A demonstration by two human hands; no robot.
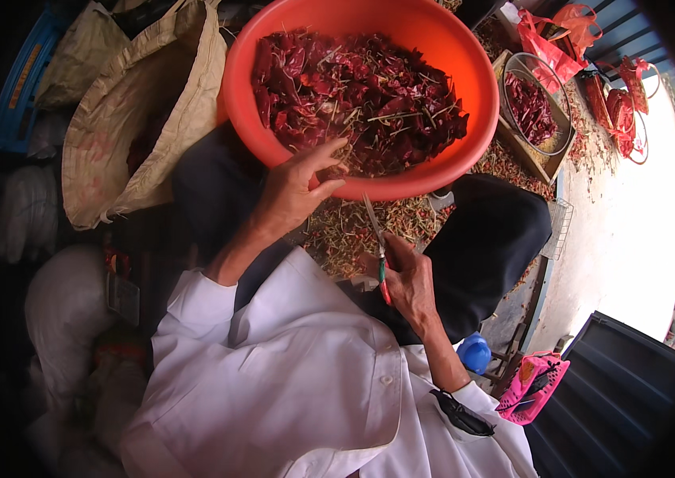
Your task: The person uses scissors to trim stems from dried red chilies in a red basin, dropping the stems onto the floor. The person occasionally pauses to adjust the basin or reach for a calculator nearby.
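Observation:
A large red plastic basin [236, 113] holding many dried red chillies [367, 95], some with pale stems, lies before me. At its near rim my left hand [298, 191] is raised with thumb and fingers apart; a dark reddish bit, perhaps a chilli, shows between them, and whether it is held cannot be told. Below the rim and to the right, my right hand [406, 275] grips scissors [382, 263] with green and red handles, their blades pointing up towards the basin. Cut stems and chilli bits [367, 230] cover the ground under the basin, between my knees.
An open woven sack [104, 155] stands left of the basin. At the upper right is a wooden tray [543, 164] with a wire-rimmed sieve [507, 107] and chillies. Red plastic bags [552, 54] lie beyond. A blue container [474, 352] and pink basket [531, 388] sit lower right.

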